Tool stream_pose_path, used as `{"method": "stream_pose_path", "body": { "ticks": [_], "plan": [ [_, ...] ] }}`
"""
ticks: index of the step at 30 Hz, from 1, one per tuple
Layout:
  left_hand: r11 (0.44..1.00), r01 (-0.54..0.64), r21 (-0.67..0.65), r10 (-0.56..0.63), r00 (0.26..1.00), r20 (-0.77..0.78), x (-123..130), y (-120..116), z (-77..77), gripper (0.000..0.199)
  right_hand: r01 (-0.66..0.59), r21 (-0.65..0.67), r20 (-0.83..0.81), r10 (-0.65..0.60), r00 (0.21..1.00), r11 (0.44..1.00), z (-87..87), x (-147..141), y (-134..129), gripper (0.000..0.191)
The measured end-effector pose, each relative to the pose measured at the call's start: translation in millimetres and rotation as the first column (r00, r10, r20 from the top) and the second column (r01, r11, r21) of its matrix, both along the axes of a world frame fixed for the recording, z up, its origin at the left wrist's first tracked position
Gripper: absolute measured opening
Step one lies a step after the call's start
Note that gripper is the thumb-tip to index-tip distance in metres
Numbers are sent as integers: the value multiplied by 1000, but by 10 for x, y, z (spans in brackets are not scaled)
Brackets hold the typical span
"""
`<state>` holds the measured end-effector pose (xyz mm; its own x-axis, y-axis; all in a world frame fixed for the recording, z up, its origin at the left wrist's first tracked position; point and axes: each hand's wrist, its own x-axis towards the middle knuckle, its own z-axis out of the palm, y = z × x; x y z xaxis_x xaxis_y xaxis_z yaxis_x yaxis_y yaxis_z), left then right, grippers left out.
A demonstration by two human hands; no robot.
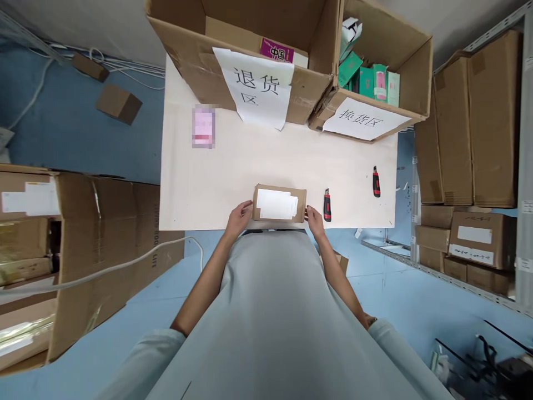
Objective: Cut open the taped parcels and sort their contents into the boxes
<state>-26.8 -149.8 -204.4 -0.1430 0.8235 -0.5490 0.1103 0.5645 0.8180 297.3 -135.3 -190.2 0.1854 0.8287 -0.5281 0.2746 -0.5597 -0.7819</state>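
Note:
A small brown cardboard box (pixel 300 213) lies at the front edge of the white table, with white labels (pixel 275 204) on its top face. At its left end is my left hand (pixel 239 216), fingers bent against the side. My right hand (pixel 315 221) grips the opposite end with thumb and fingertips at the edge. Just right of that hand rests a red and black box cutter (pixel 327 205). Another box cutter (pixel 376 182) is farther right. The undersides of the fingers are hidden.
Two large open cartons with paper signs, a left carton (pixel 183 53) and a right carton (pixel 375 114), stand at the table's back. A blurred pink item (pixel 203 126) lies back left. Parcels fill a big carton (pixel 100 233) at left and a shelf (pixel 470 300) at right.

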Motion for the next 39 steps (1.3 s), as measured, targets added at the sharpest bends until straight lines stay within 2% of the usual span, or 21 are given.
{"method": "stream_pose_path", "body": {
  "ticks": [2, 4, 8, 13, 16, 20, 23, 27, 32, 34, 39],
  "plan": [
    [999, 39, -8, -39, 999, -1, -34, -69, -29, 52, 21, -60, -27, -23, 999, 998, -19, 24, -150, 60],
    [998, 68, 5, -68, 998, -3, -53, -93, -62, 56, -7, -78, -38, 4, 999, 997, -37, 30, -253, 56],
    [991, 134, 21, -134, 991, -27, -68, -59, -141, 66, -116, -24, -37, 115, 993, 993, -74, 3, -316, 62],
    [977, 213, 30, -210, 975, -64, -106, -11, -172, 70, -157, 29, -55, 159, 986, 987, -25, -41, -305, 62],
    [976, 209, 62, -203, 976, -84, -128, 39, -94, 69, -130, 94, -52, 135, 989, 987, 95, -29, -258, 57],
    [972, 145, 185, -133, 988, -74, -122, 187, 93, 62, -59, 215, 13, 58, 998, 975, 268, 50, -63, 59],
    [969, 146, 201, -134, 988, -74, -87, 306, 204, 54, -79, 243, 95, 58, 994, 967, 305, 106, 117, 59],
    [977, 196, 83, -190, 979, -68, -46, 338, 224, 54, -162, 171, 166, 133, 977, 972, 207, 124, 161, 54],
    [986, 153, 65, -157, 986, 49, -90, 169, 119, 60, -43, 124, 67, 35, 997, 991, -3, 150, -128, 65],
    [986, 160, 37, -162, 985, 52, -115, 109, 65, 64, -25, 93, 48, 20, 999, 995, -81, 150, -231, 65],
    [974, 226, 8, -226, 974, -19, -100, 89, -67, 82, -121, 125, 10, 121, 993, 985, -195, 58, -283, 57]
  ]
}}
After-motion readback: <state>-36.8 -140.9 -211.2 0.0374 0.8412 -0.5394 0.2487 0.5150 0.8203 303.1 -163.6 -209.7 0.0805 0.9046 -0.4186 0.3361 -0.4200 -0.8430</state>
